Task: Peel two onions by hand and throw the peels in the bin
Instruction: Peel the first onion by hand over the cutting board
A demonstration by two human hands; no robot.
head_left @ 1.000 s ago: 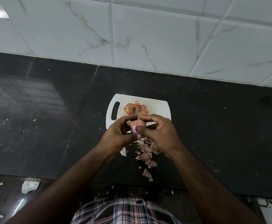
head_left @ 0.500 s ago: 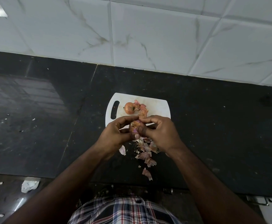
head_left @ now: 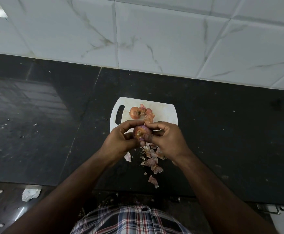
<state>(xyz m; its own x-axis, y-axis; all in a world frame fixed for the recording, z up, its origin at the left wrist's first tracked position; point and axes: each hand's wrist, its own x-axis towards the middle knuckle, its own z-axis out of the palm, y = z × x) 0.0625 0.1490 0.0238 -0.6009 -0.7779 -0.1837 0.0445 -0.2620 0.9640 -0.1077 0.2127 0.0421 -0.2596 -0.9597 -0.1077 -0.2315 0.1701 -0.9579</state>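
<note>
White marble-veined wall tiles (head_left: 154, 36) fill the upper part of the frame. Below them a dark polished worktop (head_left: 45, 124) spans the whole width, glossy at the left and flecked with pale crumbs. Along the lower left runs a dark floor strip with a crumpled white scrap (head_left: 30, 194). A white board (head_left: 164, 114) with a handle slot lies at centre; an unpeeled onion (head_left: 134, 112) rests on it with loose skin beside it. Just below, the left hand (head_left: 119, 141) and right hand (head_left: 168, 141) hold a half-peeled onion (head_left: 141, 131) between them, fingers curled round it. Peels (head_left: 152, 162) litter the worktop beneath the hands.
</note>
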